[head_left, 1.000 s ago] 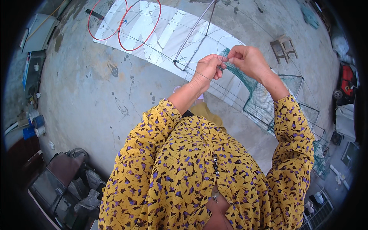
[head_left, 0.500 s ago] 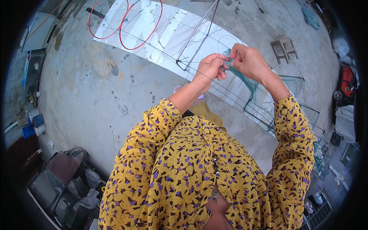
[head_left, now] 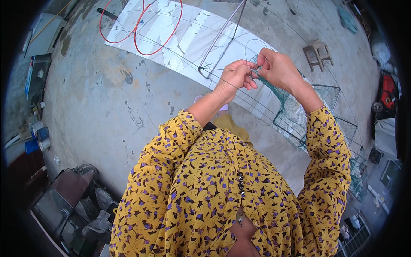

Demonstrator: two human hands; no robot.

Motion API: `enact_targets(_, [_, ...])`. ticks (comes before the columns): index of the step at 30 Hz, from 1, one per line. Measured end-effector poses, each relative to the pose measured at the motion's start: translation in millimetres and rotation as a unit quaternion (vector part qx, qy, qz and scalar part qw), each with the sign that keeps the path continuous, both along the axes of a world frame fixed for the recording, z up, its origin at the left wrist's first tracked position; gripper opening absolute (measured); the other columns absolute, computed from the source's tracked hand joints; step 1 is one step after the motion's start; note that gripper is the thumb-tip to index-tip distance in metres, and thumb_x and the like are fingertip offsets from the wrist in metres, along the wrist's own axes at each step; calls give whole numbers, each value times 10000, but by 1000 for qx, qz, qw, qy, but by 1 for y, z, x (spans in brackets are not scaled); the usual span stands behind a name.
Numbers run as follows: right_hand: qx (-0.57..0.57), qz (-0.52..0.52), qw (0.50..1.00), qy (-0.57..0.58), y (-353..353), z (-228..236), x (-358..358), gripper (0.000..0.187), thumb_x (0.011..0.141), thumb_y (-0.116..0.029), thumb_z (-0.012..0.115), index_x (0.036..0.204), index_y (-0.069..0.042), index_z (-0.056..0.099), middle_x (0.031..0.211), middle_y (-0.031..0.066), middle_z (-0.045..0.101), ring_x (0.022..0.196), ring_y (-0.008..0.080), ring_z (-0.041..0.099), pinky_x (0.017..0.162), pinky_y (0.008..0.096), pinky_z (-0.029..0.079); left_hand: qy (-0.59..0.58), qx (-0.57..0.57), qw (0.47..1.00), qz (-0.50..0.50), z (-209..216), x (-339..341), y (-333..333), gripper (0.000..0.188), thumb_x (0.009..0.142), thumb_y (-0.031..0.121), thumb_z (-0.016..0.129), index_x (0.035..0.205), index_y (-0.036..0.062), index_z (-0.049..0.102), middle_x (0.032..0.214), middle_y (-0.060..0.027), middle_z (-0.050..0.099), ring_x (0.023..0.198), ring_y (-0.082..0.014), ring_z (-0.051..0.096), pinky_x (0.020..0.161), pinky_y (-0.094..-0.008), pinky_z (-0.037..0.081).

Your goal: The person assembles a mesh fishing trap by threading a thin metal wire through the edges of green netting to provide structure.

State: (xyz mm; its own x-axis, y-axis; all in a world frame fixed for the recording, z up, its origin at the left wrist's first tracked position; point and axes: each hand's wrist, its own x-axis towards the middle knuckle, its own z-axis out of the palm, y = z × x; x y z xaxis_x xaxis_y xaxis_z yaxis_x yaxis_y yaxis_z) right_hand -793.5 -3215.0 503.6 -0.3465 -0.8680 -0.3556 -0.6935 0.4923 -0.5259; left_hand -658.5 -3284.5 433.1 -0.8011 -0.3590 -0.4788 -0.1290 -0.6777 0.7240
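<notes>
Gathered green netting (head_left: 280, 96) rises to my fingers from a long net trap with dark square frames (head_left: 340, 119) on the right. My left hand (head_left: 236, 78) pinches the net's gathered end between thumb and fingertips, its other fingers loosely curled. Close beside it, my right hand (head_left: 280, 72) is closed in a pinch at the same end; what lies between its fingertips is too small to make out. Taut dark cords (head_left: 180, 57) run from the upper left toward my hands. A thin line loops just above them.
Two red hoops (head_left: 165, 48) stand over a white sheet (head_left: 182, 36) on the concrete floor. Metal rods (head_left: 222, 32) meet in front of my left hand. A wooden stool (head_left: 314, 59) is at the right. A dark cart (head_left: 72, 188) stands lower left.
My left fingers have loosened slightly and shifted a little to the right. My right hand stays almost in place. The hoops, rods and trap look unchanged.
</notes>
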Motion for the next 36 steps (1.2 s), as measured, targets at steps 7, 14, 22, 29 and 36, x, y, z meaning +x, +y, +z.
enact_targets(7, [-10, 1, 1000, -1, 1, -2, 5, 145, 691, -55, 602, 816, -43, 532, 698, 108, 602, 700, 276, 586, 626, 360, 450, 20, 25, 1000, -2, 4, 3, 0, 248, 839, 90, 355, 1017, -31, 479, 836, -121, 575, 676, -207, 624, 608, -285, 517])
enact_targets(14, [-42, 16, 999, -10, 5, -6, 4, 133, 716, -59, 604, 820, -31, 528, 691, 128, 603, 690, 298, 589, 609, 379, 448, 9, -6, 1000, -30, 5, 3, -4, 169, 871, 48, 406, 1003, -32, 474, 890, -133, 583, 743, -220, 642, 668, -272, 548])
enact_targets(22, [-86, 50, 994, 50, 7, -9, 13, 91, 755, -103, 592, 817, -45, 558, 656, 103, 605, 616, 270, 585, 560, 343, 444, -5, -72, 997, -22, 1, 5, -2, 86, 878, 57, 455, 926, -14, 459, 845, -95, 561, 683, -184, 637, 567, -238, 550])
enact_targets(29, [-103, 44, 988, 103, 3, -5, 17, 136, 777, -208, 592, 835, -92, 635, 806, 100, 602, 767, 271, 582, 639, 378, 451, 3, -216, 965, 147, 5, 1, 8, 114, 875, 141, 522, 919, 36, 518, 771, -13, 558, 541, -41, 503, 471, -168, 403])
enact_targets(36, [-56, -22, 998, 4, -2, 3, 0, 202, 767, -277, 601, 789, -78, 628, 734, 68, 600, 651, 209, 565, 555, 320, 432, -5, -132, 988, 82, 4, 2, 5, 131, 852, 150, 562, 930, 46, 547, 741, 19, 542, 580, -37, 458, 519, -170, 393])
